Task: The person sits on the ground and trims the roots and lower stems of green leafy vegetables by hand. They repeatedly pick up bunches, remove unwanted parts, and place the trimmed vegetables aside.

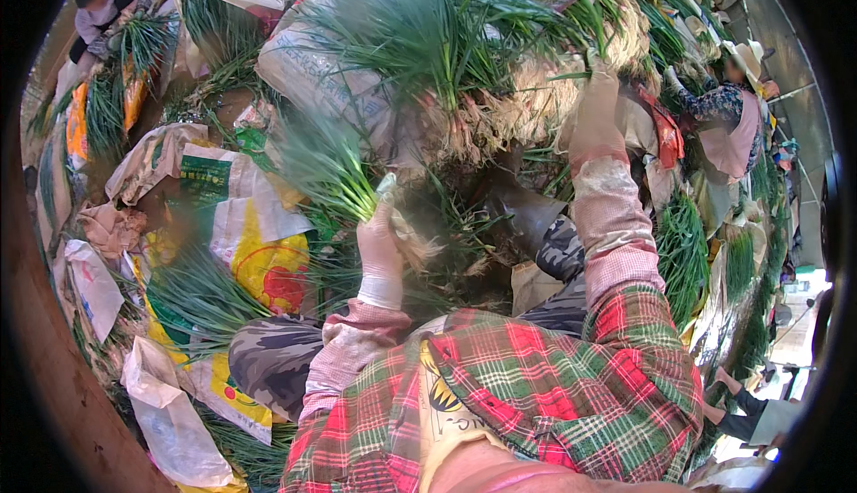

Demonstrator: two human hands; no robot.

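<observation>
My left hand [380,245], in a pale glove with a wrapped wrist, is closed around a bunch of green onions [355,191]. Their green leaves point up and left, and pale roots stick out to the right of the fist. My right hand [596,114] reaches forward to the root ends of a large pile of green onions [442,51] lying on white woven sacks [321,78]. Its fingers are blurred and partly merge with the roots, so whether they hold any stalks cannot be told.
Loose leaves and roots litter the ground between my knees. A yellow and white printed sack [268,252] and another onion bunch [207,292] lie at left. One person [107,4] works at upper left, another [730,111] at right. More onion bunches [683,252] stand at right.
</observation>
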